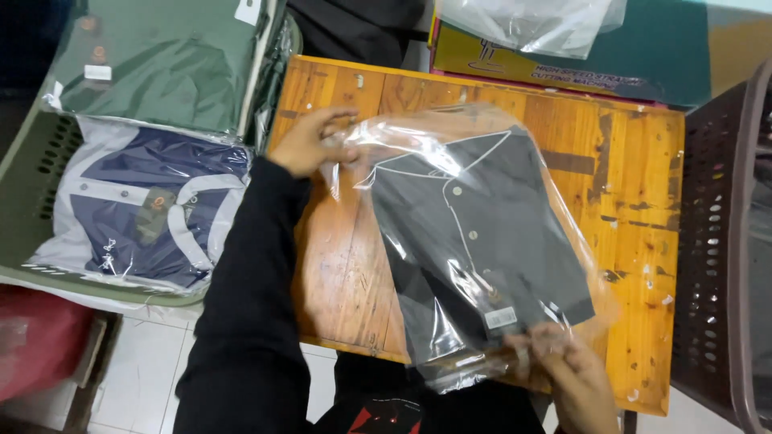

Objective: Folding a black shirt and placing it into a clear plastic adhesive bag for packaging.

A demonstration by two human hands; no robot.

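We hold a folded dark polo shirt [474, 241] sealed in a clear plastic bag [418, 153], lying at a slant across the middle of the wooden desk [627, 185]. Our left hand [310, 143] sits at the bag's far corner, near the collar, and its fingers [342, 153] are closed on the crinkled plastic there. Our right hand [575, 378] is at the near edge of the desk, fingers pinched on the bag's open end just below the shirt's hem and a small white tag [500, 317].

To the left, a green perforated basket [40, 161] carries a bagged navy and white shirt [145, 209], and behind it lies a bagged green shirt [157, 68]. A dark brown perforated basket [724, 241] stands to the right of the desk. Beyond the desk's far edge a flat yellow and green box [563, 56] lies under loose plastic.
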